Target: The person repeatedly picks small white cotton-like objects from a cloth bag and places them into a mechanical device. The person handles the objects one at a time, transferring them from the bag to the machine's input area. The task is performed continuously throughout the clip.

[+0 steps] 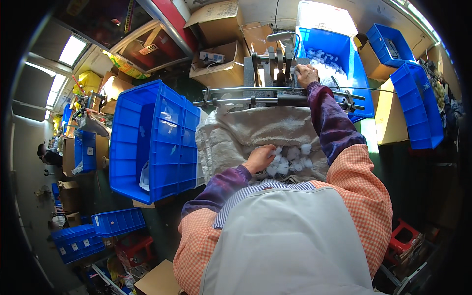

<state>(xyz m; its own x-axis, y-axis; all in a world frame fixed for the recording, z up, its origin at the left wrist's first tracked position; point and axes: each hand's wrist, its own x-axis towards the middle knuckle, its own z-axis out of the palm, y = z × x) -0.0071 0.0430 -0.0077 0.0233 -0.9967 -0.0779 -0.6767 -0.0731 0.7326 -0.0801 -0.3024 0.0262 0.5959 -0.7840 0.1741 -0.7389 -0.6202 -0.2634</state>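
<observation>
My left hand (260, 158) reaches into a heap of small white pieces (294, 158) lying on a beige cloth sack (255, 128) spread before my body. Its fingers are bent together at the heap's left edge; what they pinch is hidden. My right hand (308, 74) is farther forward, at the right side of a grey bench machine (265, 71) with dark wheels. Its fingers curl down beside the machine, and their tips are too small to make out. Chrome rods (231, 101) run across between the machine and the sack.
Right of the machine, a blue bin (361, 73) holds many small white pieces. A large blue crate (152, 142) stands on its side at my left. Cardboard boxes (219, 61) sit behind. More blue crates (417, 105) are at the right, with a red stool (404, 238) below them.
</observation>
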